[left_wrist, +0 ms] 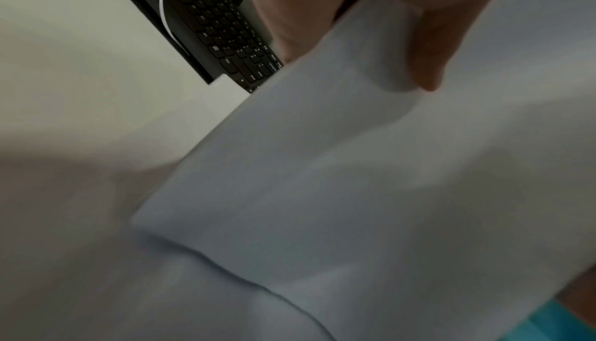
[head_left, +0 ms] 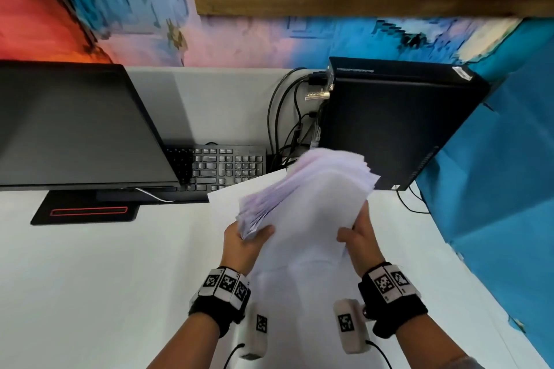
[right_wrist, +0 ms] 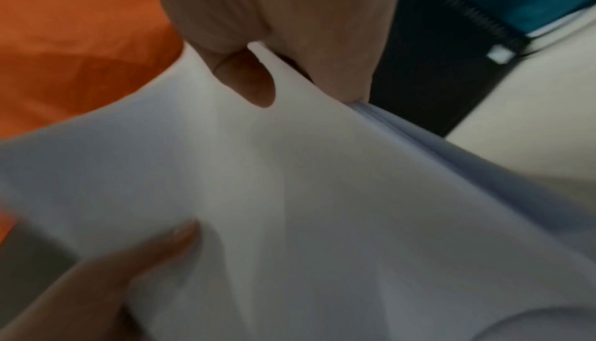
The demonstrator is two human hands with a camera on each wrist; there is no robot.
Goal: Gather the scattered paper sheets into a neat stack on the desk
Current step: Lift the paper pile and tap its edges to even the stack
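Both wrists sit low in my head view, and just beyond them my left hand (head_left: 244, 241) and right hand (head_left: 361, 238) each grip a side of the paper bundle (head_left: 308, 207), thumbs on top and fingers curled under. I'm holding the bundle up off the worktop (head_left: 105, 278), over its middle toward the far edge, in front of the keyboard (head_left: 223, 166) and the black computer tower (head_left: 392, 126). It is far from square: the far ends of the sheets fan out in a loose spread, and the left edge shows many staggered layers. One loose sheet (head_left: 227, 198) lies flat on the worktop beneath the bundle, its corner poking out toward the keyboard. My worry is the fan. With the grip only at the near end, the far ends sag and splay, so a slack pinch or a quick tilt could, I judge, let inner sheets slide out toward the cables (head_left: 284, 117) behind the keyboard. Tapping the bundle square while it is this uneven could crumple the protruding corners. I could also set it down and trap the loose sheet crooked underneath, leaving the stack untidy.
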